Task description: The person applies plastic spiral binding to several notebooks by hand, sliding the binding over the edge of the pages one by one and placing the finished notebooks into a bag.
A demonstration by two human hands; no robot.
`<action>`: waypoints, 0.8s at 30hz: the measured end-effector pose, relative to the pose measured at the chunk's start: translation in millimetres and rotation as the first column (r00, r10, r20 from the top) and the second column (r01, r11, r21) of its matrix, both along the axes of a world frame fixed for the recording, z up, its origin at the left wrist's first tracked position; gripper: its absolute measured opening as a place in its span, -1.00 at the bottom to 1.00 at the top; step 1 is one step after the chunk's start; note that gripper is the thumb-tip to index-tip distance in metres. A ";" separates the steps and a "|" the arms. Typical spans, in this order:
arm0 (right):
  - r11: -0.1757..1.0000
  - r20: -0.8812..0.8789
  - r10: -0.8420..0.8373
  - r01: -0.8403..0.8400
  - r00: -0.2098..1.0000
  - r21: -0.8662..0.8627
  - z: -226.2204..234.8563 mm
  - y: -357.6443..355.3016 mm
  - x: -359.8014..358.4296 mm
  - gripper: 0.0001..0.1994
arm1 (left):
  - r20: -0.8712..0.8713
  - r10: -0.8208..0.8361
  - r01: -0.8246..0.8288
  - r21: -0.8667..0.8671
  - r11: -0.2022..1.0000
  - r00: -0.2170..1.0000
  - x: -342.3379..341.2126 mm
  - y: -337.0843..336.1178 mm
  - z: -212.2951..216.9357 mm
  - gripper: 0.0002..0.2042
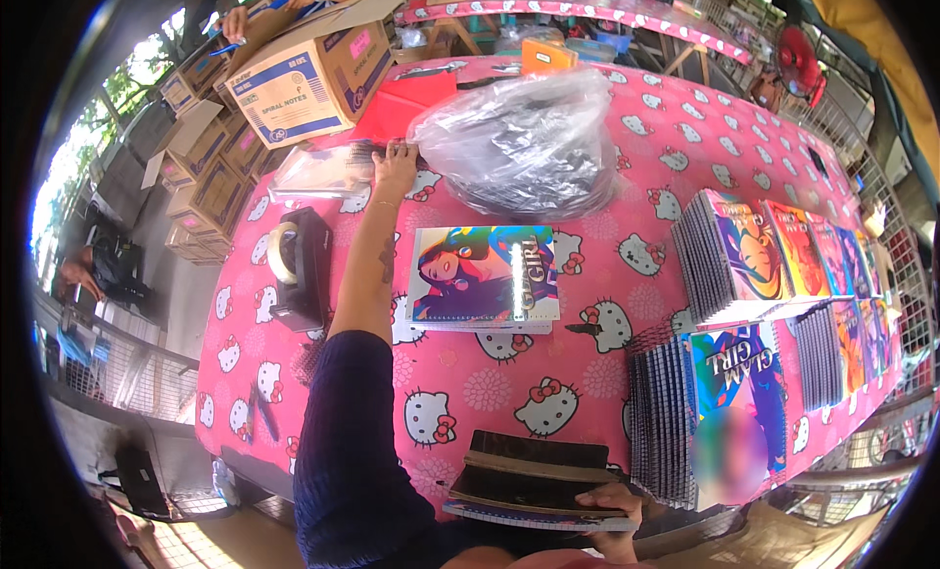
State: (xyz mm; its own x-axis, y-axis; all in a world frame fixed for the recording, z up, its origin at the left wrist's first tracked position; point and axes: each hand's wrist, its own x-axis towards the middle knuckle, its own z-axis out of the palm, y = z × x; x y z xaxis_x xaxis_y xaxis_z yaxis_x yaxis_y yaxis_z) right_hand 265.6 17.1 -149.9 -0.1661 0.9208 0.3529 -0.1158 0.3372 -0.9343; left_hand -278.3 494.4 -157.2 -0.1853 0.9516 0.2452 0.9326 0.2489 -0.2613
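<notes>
We're reaching the left hand (396, 164) across to the far edge of the table (676, 128), fingers resting on a clear plastic sleeve packet (318, 169) beside the big clear bag of black spiral coils (519, 143); can't tell if it's actually gripping. The right hand (612, 505) is clamping a dark-covered stack of notebooks (534, 476) at the near edge. One colourful spiral notebook (483, 275) is lying mid-table, a black tape dispenser (299, 265) is sitting near the left edge, and rows of finished notebooks (744, 246) are lining the right side.
</notes>
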 end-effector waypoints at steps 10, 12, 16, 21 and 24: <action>1.000 0.007 -0.017 0.017 1.000 0.027 1.3 8.5 -3.0 -0.40 | 0.048 -0.473 0.152 0.914 0.376 0.880 22.9 -90.5 147.6 -0.71; 1.000 -0.066 0.003 -0.003 0.998 -0.010 -4.7 9.8 -3.0 -0.43 | -0.135 -0.504 0.258 0.949 0.183 0.853 46.8 -158.7 219.4 -0.69; 0.999 -0.132 0.023 -0.026 0.991 -0.024 12.4 11.9 -8.2 -0.50 | -0.003 -0.493 0.245 0.870 0.428 0.870 108.8 -297.5 284.4 -0.71; 1.000 -0.062 -0.020 0.020 0.998 0.002 18.6 -7.3 -15.1 -0.55 | 0.327 -0.256 0.080 0.468 0.880 0.910 123.0 -384.6 129.2 -0.76; 0.999 -0.072 -0.028 0.026 0.997 -0.033 11.0 -14.3 -18.6 -0.57 | 0.116 -0.291 0.168 0.598 0.784 0.950 95.3 -396.9 34.5 -0.76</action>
State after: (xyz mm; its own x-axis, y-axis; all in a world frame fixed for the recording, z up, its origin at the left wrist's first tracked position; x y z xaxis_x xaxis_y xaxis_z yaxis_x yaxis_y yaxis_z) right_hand 247.0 2.8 -139.0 -0.1161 0.9357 0.3333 -0.1743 0.3111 -0.9342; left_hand -183.1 97.5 -122.7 -0.0812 0.6654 0.7421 0.9966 0.0666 0.0494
